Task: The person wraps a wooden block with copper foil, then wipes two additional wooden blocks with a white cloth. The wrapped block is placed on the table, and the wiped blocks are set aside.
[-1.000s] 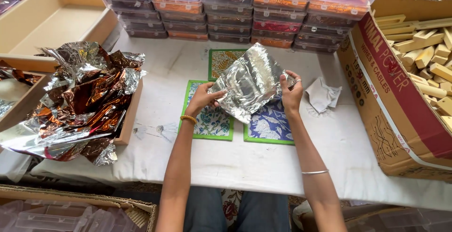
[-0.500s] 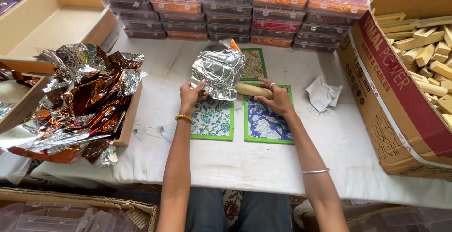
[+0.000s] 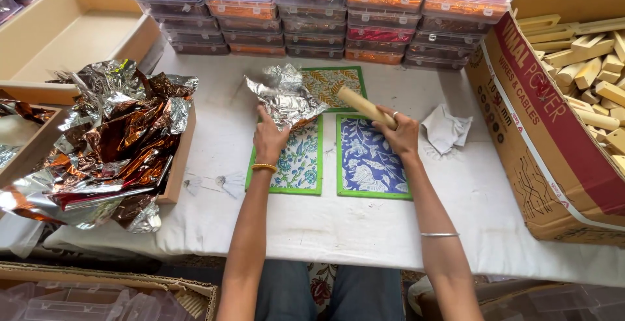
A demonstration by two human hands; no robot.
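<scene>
Foil sheet (image 3: pixel 284 94): thin, crinkly, likely light and tear-prone, pinched at its near edge by the left hand (image 3: pixel 270 140). Wooden stick (image 3: pixel 366 106) (stiff, smooth): gripped at its near end by the closed right hand (image 3: pixel 400 133), above printed mats (image 3: pixel 371 158).

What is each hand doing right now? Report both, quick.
Left hand: closed on the crumpled foil sheet.
Right hand: closed around the wooden stick.
</scene>
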